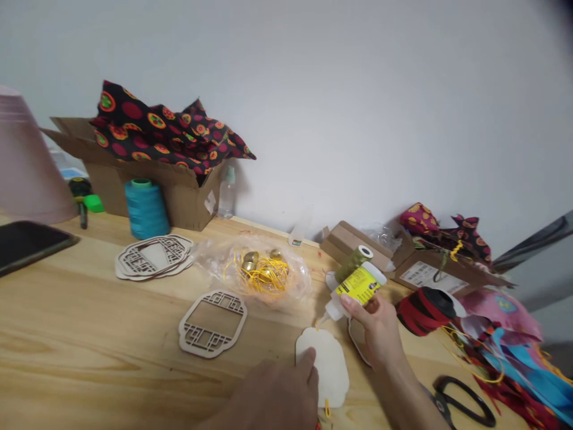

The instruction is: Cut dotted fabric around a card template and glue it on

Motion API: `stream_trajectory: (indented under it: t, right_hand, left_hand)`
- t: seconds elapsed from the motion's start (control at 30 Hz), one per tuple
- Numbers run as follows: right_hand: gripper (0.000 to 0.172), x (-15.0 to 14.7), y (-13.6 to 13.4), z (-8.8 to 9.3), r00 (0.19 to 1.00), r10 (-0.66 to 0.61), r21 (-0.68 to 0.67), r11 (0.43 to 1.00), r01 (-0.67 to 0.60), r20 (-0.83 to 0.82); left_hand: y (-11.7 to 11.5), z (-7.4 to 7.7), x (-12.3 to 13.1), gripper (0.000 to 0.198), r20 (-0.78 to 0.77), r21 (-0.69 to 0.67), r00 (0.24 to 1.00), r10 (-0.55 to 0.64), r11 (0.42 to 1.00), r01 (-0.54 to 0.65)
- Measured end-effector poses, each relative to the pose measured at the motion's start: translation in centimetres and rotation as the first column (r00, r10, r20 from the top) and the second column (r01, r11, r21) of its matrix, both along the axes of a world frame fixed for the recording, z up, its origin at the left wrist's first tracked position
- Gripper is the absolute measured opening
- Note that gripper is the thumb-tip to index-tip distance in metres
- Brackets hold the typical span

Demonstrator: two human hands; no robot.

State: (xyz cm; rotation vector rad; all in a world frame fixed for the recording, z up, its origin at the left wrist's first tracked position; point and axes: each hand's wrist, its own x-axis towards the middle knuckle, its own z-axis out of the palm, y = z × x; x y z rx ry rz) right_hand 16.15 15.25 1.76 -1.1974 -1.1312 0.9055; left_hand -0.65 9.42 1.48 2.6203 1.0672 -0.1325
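My right hand [378,325] is closed around a white glue bottle [358,286] with a yellow label, tilted so its nozzle points down-left at the top edge of a pale flat cut-out shape [329,364] on the wooden table [89,346]. My left hand [277,394] rests at the bottom of the view, fingertips pressing on the left edge of that pale shape. A wooden lattice frame [212,322] lies flat to the left of my hands.
A stack of lattice frames [154,257], a teal thread spool [145,209] and a cardboard box with patterned cloth [165,131] stand at the back left. A plastic bag of gold bells and yellow cord [262,272] lies centre. Black scissors [461,400], ribbons and boxes crowd the right.
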Motion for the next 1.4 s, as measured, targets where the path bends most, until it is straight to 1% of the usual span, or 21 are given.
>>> stream_trajectory:
  t: [0.13,0.23,0.43,0.57,0.67,0.83,0.93,1.1,1.27,1.4]
  right_hand:
    - [0.032,-0.1,0.0,0.1,1.0,-0.003,-0.009,1.0,0.003,0.013]
    - [0.033,-0.3,-0.2,0.2,0.999,0.01,-0.003,1.0,-0.01,0.038]
    - [0.032,-0.6,-1.0,0.3,0.975,-0.012,0.039,0.999,0.003,0.224]
    - [0.031,-0.5,-1.3,0.3,0.956,-0.014,0.035,0.999,0.004,0.294]
    - [0.031,-0.5,-1.3,0.3,0.953,0.002,0.04,0.999,-0.014,0.303]
    - [0.031,-0.5,-1.4,0.3,0.952,0.004,0.022,1.0,-0.011,0.306]
    - [0.03,-0.6,-1.3,0.3,0.952,-0.007,0.033,0.999,-0.004,0.305]
    - [0.027,-0.8,-1.3,0.4,0.956,0.001,0.049,0.999,-0.016,0.294]
    - [0.029,-0.7,-1.4,0.4,0.949,0.015,0.064,0.997,-0.037,0.314]
    - [0.027,-1.0,-1.7,0.2,0.944,0.008,0.075,0.997,-0.035,0.329]
  left_hand:
    - [0.0,0.1,-0.1,0.041,0.03,0.01,0.999,0.013,1.0,-0.013]
    - [0.0,0.2,-0.1,0.04,0.048,-0.013,0.999,0.023,1.0,-0.022]
    - [-0.1,0.2,-0.2,0.042,0.052,-0.01,0.999,0.004,1.0,-0.004]
    - [-0.1,0.3,-0.3,0.041,0.058,-0.01,0.998,0.001,1.0,-0.001]
    - [-0.1,0.4,-0.3,0.04,0.065,-0.003,0.998,0.003,1.0,-0.003]
    - [-0.1,0.5,-0.2,0.042,0.047,-0.012,0.999,0.001,1.0,0.0]
    - [-0.3,0.4,-0.2,0.042,0.035,-0.015,0.999,0.014,1.0,-0.014]
    - [-0.2,0.3,-0.2,0.04,0.057,0.006,0.998,0.016,1.0,-0.016]
    - [-0.1,0.8,-0.3,0.04,0.067,0.0,0.998,0.003,1.0,-0.003]
    - [-0.3,1.0,-0.3,0.042,0.071,-0.019,0.997,0.008,1.0,-0.006]
